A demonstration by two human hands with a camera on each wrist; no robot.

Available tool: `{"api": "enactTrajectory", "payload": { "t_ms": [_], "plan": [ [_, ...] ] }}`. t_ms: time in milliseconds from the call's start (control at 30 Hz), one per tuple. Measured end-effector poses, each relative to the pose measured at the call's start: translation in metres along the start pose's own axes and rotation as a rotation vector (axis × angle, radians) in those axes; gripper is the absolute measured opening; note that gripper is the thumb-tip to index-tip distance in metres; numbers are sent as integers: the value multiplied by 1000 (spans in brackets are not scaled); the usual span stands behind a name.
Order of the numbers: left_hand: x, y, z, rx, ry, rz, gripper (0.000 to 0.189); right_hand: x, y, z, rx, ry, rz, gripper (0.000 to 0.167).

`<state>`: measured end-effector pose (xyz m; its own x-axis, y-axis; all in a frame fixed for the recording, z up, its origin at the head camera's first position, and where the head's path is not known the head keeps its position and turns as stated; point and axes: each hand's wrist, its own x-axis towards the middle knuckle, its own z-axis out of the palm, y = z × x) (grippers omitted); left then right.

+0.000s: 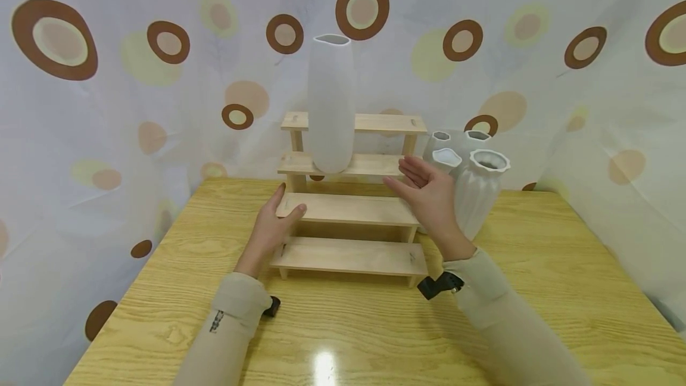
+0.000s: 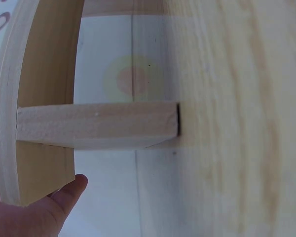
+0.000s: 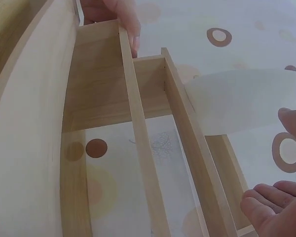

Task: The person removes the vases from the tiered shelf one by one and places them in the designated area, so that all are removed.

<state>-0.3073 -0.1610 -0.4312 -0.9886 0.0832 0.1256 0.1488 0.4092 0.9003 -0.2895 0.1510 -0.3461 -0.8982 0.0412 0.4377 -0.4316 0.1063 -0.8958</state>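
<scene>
A four-tier wooden display stand [image 1: 348,207] stands on the table. My left hand [image 1: 270,228] holds the left end of its third tier from the top, thumb over the board; in the left wrist view fingers [image 2: 71,195] reach round the board's end. On the second tier from the top a tall white vase [image 1: 331,106] stands upright, left of the middle. Near that tier's right end is my right hand [image 1: 434,195], palm inward, fingers extended, thumb apart. The right wrist view shows nothing between its thumb and fingers [image 3: 266,202], and the tall vase [image 3: 241,101] lies beyond the boards.
Several white vases cluster against the stand's right side, including a ribbed one with a scalloped rim [image 1: 479,195]. My right forearm passes in front of them. The wood-grain table [image 1: 343,326] reaches back to a patterned cloth backdrop [image 1: 187,88], which also hangs at both sides.
</scene>
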Motion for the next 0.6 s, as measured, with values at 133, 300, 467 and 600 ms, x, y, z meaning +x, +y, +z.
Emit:
{"api": "enactTrajectory", "payload": {
  "t_ms": [133, 300, 467, 600],
  "plan": [
    [0, 0, 0, -4, 0, -3, 92, 5, 0, 5, -29, -7, 3, 71],
    [0, 1, 0, -8, 2, 4, 92, 10, 1, 11, -42, -17, 21, 72],
    [0, 1, 0, -7, 2, 11, 92, 17, 3, 19, -40, -34, 40, 72],
    [0, 1, 0, -5, 4, 14, 92, 23, 3, 25, -37, -52, 49, 71]
  ]
}}
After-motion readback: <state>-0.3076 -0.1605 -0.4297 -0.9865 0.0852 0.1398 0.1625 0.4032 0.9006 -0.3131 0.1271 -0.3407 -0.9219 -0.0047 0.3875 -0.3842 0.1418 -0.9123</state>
